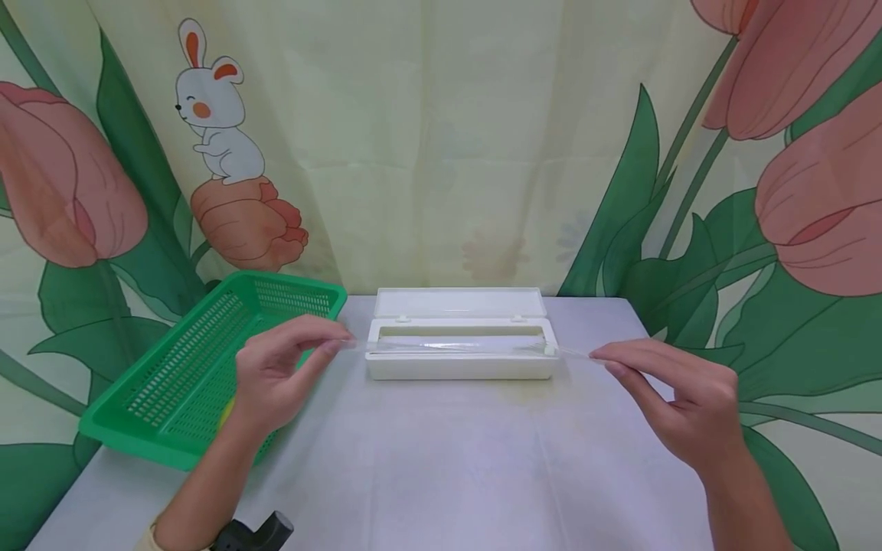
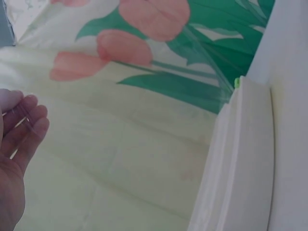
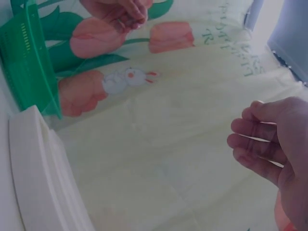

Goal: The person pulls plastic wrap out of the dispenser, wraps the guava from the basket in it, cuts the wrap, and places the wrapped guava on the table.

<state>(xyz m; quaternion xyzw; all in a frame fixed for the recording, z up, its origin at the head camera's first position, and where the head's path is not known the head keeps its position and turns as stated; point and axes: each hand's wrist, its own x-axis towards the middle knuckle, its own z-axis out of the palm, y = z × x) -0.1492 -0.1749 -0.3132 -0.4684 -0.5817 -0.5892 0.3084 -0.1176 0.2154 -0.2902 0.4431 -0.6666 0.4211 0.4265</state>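
Observation:
A thin, clear strip of plastic wrap (image 1: 455, 348) stretches between my two hands, low in front of an open white wrap dispenser box (image 1: 458, 369). My left hand (image 1: 279, 375) pinches one end between thumb and forefinger, near the green basket. At the other end, my right hand (image 1: 685, 405) pinches the wrap, out to the right of the box. The lid (image 1: 460, 303) is tipped back behind the box. In the left wrist view, a small green piece (image 2: 237, 83) shows at the box's end. The film is hard to make out in both wrist views.
A green plastic basket (image 1: 172, 360) stands at the left of the table, a yellow thing (image 1: 226, 412) partly visible in it. The white-covered table (image 1: 455, 467) ends at a curtain (image 1: 482, 153) printed with tulips and a rabbit.

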